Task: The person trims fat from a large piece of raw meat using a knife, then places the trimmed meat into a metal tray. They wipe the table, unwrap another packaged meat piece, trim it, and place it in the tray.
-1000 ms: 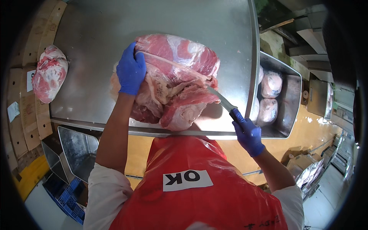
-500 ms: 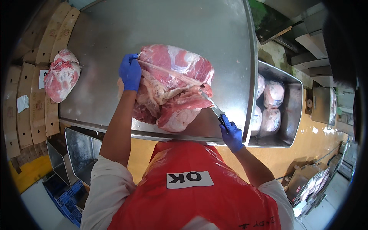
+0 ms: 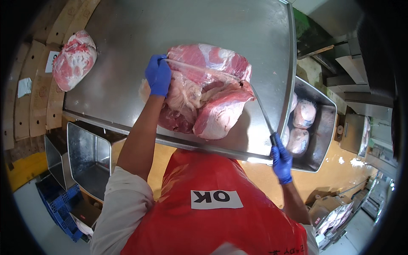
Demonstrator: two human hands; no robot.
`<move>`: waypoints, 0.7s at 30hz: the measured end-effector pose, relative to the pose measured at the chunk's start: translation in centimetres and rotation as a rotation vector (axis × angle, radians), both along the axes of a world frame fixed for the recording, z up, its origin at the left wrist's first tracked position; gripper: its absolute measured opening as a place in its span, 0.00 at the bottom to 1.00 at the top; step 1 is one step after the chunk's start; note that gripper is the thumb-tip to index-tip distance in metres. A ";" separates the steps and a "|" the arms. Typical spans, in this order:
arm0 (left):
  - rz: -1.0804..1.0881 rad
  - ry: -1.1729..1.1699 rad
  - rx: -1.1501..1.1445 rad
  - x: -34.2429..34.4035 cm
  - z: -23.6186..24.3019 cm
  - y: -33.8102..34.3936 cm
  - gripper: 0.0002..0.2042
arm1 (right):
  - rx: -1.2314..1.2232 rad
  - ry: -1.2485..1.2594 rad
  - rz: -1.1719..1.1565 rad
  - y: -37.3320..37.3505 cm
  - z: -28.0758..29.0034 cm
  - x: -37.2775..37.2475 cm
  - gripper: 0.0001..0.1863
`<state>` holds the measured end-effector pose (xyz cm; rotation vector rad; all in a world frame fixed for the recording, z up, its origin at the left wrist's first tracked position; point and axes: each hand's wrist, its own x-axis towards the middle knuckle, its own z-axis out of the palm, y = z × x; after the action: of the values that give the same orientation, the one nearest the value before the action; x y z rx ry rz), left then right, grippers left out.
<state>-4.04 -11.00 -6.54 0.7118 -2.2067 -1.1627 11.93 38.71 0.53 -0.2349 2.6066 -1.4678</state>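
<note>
“Blue-gloved, the left hand (image 3: pixel 158 76) shows well. What does it have?”

“Its fingers are curled tight at the upper left of the large piece of meat (image 3: pixel 223 114). They grip the end of a pale strip (image 3: pixel 204 69) that stretches across the meat, away to that hand's right.”

“And the right hand (image 3: pixel 281 162)?”

“Well to the right of the left hand and closer to the body, closed around the dark handle of a knife (image 3: pixel 262 108). The blade runs forward and leftward from the grip.”

“Does its tip enter the flesh?”

“It reaches the meat's right edge, but the spot is small, so I can't fairly say whether it goes in.”

“Where does the meat lie?”

“Between the two hands, on the metal worktop (image 3: pixel 191 21): just right of the left hand, forward and left of the right hand.”

“What else is about?”

“Well to the left of the left hand, a smaller piece of meat (image 3: pixel 75 61) lies beside cardboard boxes (image 3: pixel 38 97). Just beyond the right hand, a metal tub (image 3: pixel 318 140) holds rounded, pale pink pieces (image 3: pixel 304 114). Between the forearms, a red apron (image 3: pixel 191 229) covers the person's front.”
</note>
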 end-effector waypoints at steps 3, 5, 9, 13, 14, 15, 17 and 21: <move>-0.011 0.013 -0.069 -0.5 0.5 0.7 0.10 | 0.408 0.084 0.265 -1.0 9.4 -6.5 0.26; -0.055 0.032 -0.047 -1.0 1.1 1.4 0.10 | 0.661 0.208 0.342 -2.7 13.1 -9.4 0.25; -0.083 0.040 -0.064 -1.7 1.3 2.4 0.11 | 1.038 0.157 0.526 -7.1 20.4 -13.5 0.19; -0.058 -0.064 -0.021 -1.8 1.8 3.0 0.11 | 1.176 0.231 0.650 -11.1 23.1 -16.3 0.14; -0.060 -0.050 -0.003 -1.7 1.7 3.1 0.11 | 1.205 0.181 0.670 -11.9 23.4 -16.7 0.14; -0.061 -0.035 0.016 -1.7 1.6 3.3 0.10 | 1.217 0.173 0.686 -12.5 23.6 -17.1 0.14; -0.101 0.032 0.004 -1.5 1.2 3.3 0.10 | 1.237 0.154 0.722 -13.6 23.6 -17.8 0.15; -0.138 0.136 0.011 -1.8 0.2 3.1 0.09 | 1.179 0.179 0.811 -14.6 21.8 -19.1 0.15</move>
<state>-5.86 -7.88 -6.34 0.4764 -2.1642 -1.2527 -7.13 24.10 22.30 -1.0656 2.4840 0.3733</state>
